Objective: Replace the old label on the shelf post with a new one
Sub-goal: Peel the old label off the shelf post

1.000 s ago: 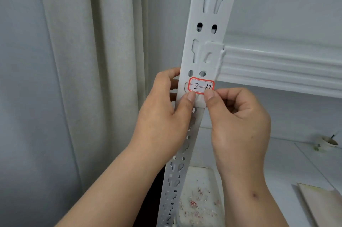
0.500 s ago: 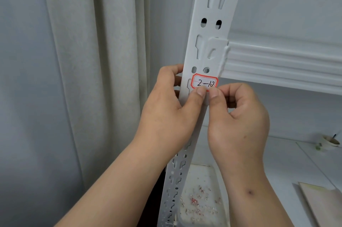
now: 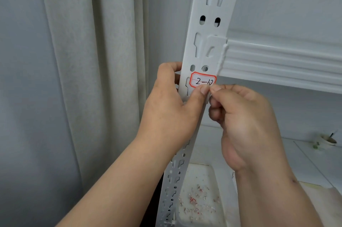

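A white perforated shelf post (image 3: 209,28) runs up the middle of the view. On it sits a white label (image 3: 203,79) with a red border, handwritten "2-10". My left hand (image 3: 170,108) wraps around the post from the left, its thumb pressed on the label's lower edge. My right hand (image 3: 246,121) comes in from the right with thumb and forefinger pinched at the label's lower right corner. The label's bottom edge is hidden under both thumbs.
A white shelf beam (image 3: 281,61) joins the post on the right. A pale curtain (image 3: 88,60) hangs at the left. Below, a white tray (image 3: 212,175) holds red and white paper scraps. A small cup (image 3: 326,141) stands on the lower shelf at far right.
Both thumbs have stayed at the label's lower edge and drawn closer together, toward its right corner. The view has shifted slightly, so the post and label sit further right and higher.
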A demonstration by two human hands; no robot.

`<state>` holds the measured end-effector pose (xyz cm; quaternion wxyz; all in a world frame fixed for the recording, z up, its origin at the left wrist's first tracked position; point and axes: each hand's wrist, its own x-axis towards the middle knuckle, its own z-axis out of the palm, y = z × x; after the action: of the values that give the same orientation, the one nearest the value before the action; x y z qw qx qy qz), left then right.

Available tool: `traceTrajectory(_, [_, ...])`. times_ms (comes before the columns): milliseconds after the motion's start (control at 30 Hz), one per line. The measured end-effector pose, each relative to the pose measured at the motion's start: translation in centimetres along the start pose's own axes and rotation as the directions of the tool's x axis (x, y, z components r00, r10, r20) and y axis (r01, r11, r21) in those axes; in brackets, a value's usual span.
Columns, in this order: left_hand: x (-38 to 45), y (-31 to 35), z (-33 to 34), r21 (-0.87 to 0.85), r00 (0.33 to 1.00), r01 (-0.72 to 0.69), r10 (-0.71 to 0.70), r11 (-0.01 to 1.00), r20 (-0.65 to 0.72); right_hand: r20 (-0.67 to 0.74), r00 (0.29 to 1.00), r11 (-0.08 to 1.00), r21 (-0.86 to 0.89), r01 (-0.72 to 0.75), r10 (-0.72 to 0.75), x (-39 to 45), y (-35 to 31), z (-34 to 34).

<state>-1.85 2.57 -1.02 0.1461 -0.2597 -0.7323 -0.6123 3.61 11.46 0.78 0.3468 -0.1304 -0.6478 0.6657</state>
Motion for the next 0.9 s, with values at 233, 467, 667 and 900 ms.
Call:
traceTrajectory(233, [0.0, -0.1, 0.0, 0.008, 1.000, -0.017, 0.017, 1.000, -0.003, 0.050, 0.998, 0.994, 0.101, -0.051, 0.047, 0.4, 0.1, -0.1])
traceTrajectory(467, [-0.1, 0.0, 0.1, 0.020, 1.000, -0.026, 0.026, 0.999, -0.009, 0.006, 1.000, 0.993, 0.113, 0.026, -0.027, -0.1, -0.2, -0.3])
traceTrajectory(667, [-0.2, 0.3, 0.1, -0.008, 1.000, -0.021, 0.021, 1.000, -0.018, -0.060, 0.989, 0.991, -0.020, 0.133, -0.134, -1.1, 0.1, -0.1])
traceTrajectory(900, [0.0, 0.3, 0.3, -0.030, 0.999, -0.014, 0.012, 0.999, -0.043, -0.150, 0.946, 0.943, -0.215, 0.254, -0.289, -0.7, 0.4, 0.6])
